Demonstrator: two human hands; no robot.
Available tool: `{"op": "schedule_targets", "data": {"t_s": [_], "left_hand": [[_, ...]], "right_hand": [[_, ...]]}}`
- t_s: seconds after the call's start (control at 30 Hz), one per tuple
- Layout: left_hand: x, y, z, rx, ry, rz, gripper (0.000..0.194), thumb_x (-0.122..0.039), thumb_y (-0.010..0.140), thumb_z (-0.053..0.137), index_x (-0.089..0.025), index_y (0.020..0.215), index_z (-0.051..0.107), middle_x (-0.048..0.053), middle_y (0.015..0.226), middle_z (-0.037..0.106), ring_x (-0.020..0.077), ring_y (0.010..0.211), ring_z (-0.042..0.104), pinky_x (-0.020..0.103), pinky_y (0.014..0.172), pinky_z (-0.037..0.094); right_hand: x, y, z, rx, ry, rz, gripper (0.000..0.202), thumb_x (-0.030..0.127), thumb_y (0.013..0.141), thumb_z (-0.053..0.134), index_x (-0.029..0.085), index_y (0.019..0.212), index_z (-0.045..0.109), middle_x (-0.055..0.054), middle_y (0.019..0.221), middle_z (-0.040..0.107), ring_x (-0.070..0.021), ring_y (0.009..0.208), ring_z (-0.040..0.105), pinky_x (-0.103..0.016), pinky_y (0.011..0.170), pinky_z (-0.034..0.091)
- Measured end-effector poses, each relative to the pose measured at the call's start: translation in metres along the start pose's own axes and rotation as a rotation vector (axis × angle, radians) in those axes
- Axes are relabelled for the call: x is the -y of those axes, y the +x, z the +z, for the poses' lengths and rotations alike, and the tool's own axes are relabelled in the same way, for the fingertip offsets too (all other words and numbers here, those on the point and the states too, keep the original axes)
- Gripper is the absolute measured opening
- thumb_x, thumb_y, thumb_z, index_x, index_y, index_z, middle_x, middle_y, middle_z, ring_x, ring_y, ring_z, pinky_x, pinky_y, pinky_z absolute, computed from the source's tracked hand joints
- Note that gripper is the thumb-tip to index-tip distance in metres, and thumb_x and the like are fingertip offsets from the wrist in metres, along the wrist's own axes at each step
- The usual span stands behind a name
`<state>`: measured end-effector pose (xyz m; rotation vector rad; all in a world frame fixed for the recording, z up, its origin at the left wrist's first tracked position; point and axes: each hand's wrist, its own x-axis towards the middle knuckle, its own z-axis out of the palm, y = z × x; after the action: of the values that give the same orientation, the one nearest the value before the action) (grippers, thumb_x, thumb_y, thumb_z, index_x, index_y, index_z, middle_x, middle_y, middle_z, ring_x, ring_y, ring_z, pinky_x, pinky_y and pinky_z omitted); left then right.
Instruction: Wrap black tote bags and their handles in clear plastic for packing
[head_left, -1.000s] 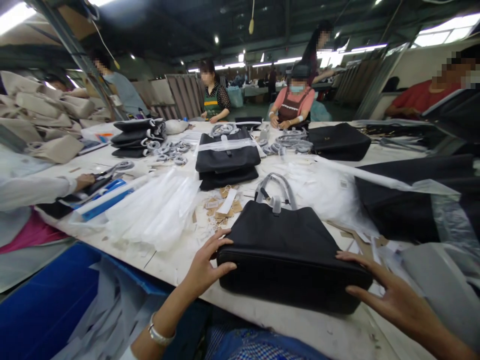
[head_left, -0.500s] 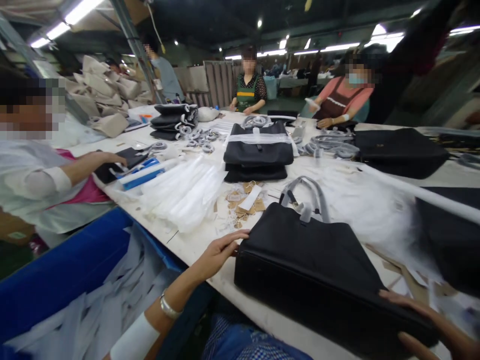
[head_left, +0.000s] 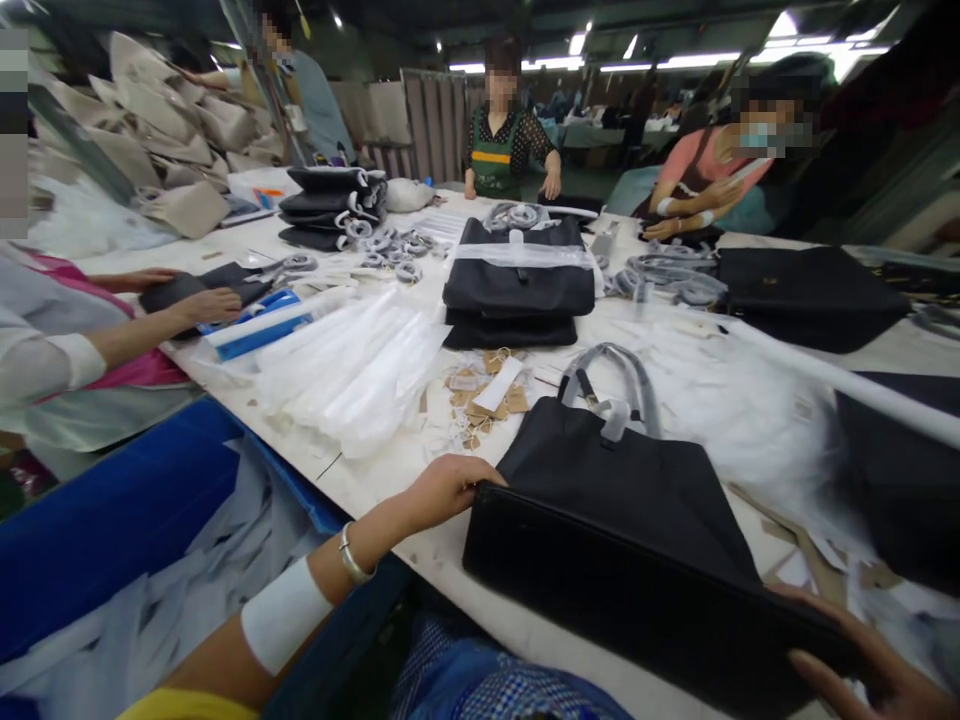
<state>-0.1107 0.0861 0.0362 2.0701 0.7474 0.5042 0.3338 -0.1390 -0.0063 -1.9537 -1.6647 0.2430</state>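
A black handbag point(head_left: 600, 500) lies on the table's near edge, its flat base turned towards me. Its two handles point(head_left: 611, 370) are wrapped in clear film and point away. My left hand point(head_left: 450, 490) grips the bag's left bottom corner, with the fingertips curled over the edge. At the right end my right hand point(head_left: 862, 640) holds the other corner between thumb and fingers. Just beyond the bag lies a loose heap of brown and white paper tags point(head_left: 491, 395) with strings.
More black bags are stacked mid-table point(head_left: 517, 285). Clear plastic sleeves point(head_left: 352, 375) lie left of them, crumpled film point(head_left: 757, 400) to the right. A blue bin point(head_left: 112, 540) holding white strips stands at my left. Co-workers sit round the table; one handles a dark piece point(head_left: 191, 285).
My left hand has closed further over the bag's corner, and the base has tipped slightly more towards me. The co-worker at left now has both hands on the dark piece.
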Motion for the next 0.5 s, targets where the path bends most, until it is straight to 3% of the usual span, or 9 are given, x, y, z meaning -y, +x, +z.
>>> {"op": "schedule_targets", "data": {"t_s": [0.07,0.13,0.23,0.37,0.5], "left_hand": [[0.004,0.0,0.005,-0.027,-0.022,-0.054,0.028,-0.022,0.085,0.051,-0.024,0.098,0.076,0.004,0.093,0.076,0.0212,0.089,0.071,0.032,0.086,0.055],[0.003,-0.003,0.005,-0.038,-0.076,-0.114,0.03,-0.024,0.084,0.052,-0.023,0.102,0.076,0.004,0.096,0.076,0.0228,0.09,0.071,0.033,0.084,0.056],[0.0,-0.013,-0.002,-0.031,-0.201,-0.24,0.036,-0.038,0.083,0.062,-0.026,0.116,0.073,0.006,0.115,0.073,0.029,0.109,0.066,0.039,0.093,0.054],[0.001,-0.028,-0.001,-0.065,-0.372,-0.325,0.059,-0.065,0.084,0.052,-0.025,0.125,0.068,0.008,0.134,0.063,0.0336,0.129,0.053,0.046,0.106,0.045],[0.004,-0.038,0.025,-0.2,-0.202,-0.281,0.057,-0.061,0.075,0.066,-0.025,0.12,0.067,0.009,0.131,0.065,0.0333,0.127,0.055,0.046,0.109,0.043]], "right_hand": [[0.013,0.007,0.003,-0.019,-0.003,0.104,0.045,0.062,0.076,0.061,0.026,0.103,0.068,-0.006,0.092,0.077,-0.0323,0.076,0.073,-0.039,0.058,0.06],[0.03,0.015,0.006,-0.022,0.02,0.195,0.044,0.063,0.078,0.058,0.024,0.095,0.068,-0.005,0.082,0.076,-0.0292,0.071,0.072,-0.037,0.06,0.059],[0.05,0.023,0.01,0.015,0.101,0.239,0.039,0.058,0.085,0.054,0.022,0.092,0.068,-0.004,0.082,0.075,-0.026,0.075,0.071,-0.034,0.068,0.058],[0.056,0.013,0.009,0.013,0.242,0.207,0.047,0.058,0.085,0.057,0.021,0.112,0.066,-0.009,0.106,0.074,-0.0302,0.101,0.069,-0.039,0.087,0.056],[0.058,-0.008,0.003,0.016,0.354,0.144,0.056,0.054,0.084,0.064,0.022,0.13,0.058,-0.012,0.134,0.061,-0.0315,0.127,0.054,-0.042,0.106,0.046]]}}
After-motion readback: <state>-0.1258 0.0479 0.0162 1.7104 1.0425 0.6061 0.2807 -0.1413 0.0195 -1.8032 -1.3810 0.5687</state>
